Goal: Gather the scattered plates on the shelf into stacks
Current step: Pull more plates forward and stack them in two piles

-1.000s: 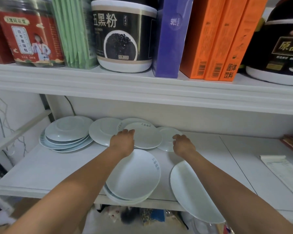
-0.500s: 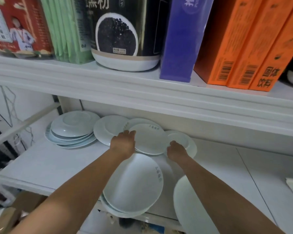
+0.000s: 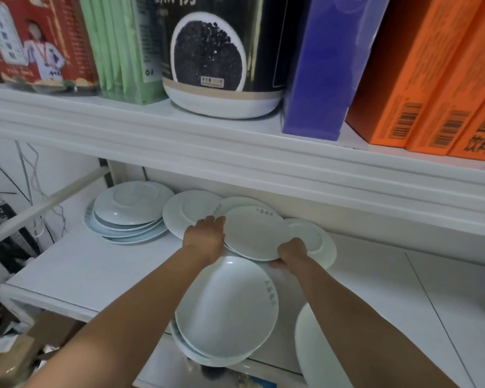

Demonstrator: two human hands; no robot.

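Note:
White plates lie scattered on the lower white shelf (image 3: 90,273). My left hand (image 3: 205,238) grips the left rim of a white plate with grey lettering (image 3: 254,233), and my right hand (image 3: 291,252) grips its front right rim. Another plate (image 3: 235,204) peeks out from under it at the back. An upturned plate (image 3: 186,210) sits just left, and a smaller plate (image 3: 317,238) just right. At the far left stands a stack of pale blue plates (image 3: 129,210). A short stack of plates (image 3: 226,309) overhangs the shelf's front edge. One more plate (image 3: 311,351) is at the lower right, partly behind my arm.
The upper shelf (image 3: 235,161) hangs low over the plates, loaded with a red tin (image 3: 37,43), green packets (image 3: 121,49), a black canister (image 3: 221,54), a purple box (image 3: 328,65) and orange boxes (image 3: 431,77). Clutter and cardboard (image 3: 9,357) lie on the floor at the left.
The camera has moved closer and lower. My right hand shifted left from the small plate onto the lettered plate's front right rim. My left hand stays at its left rim.

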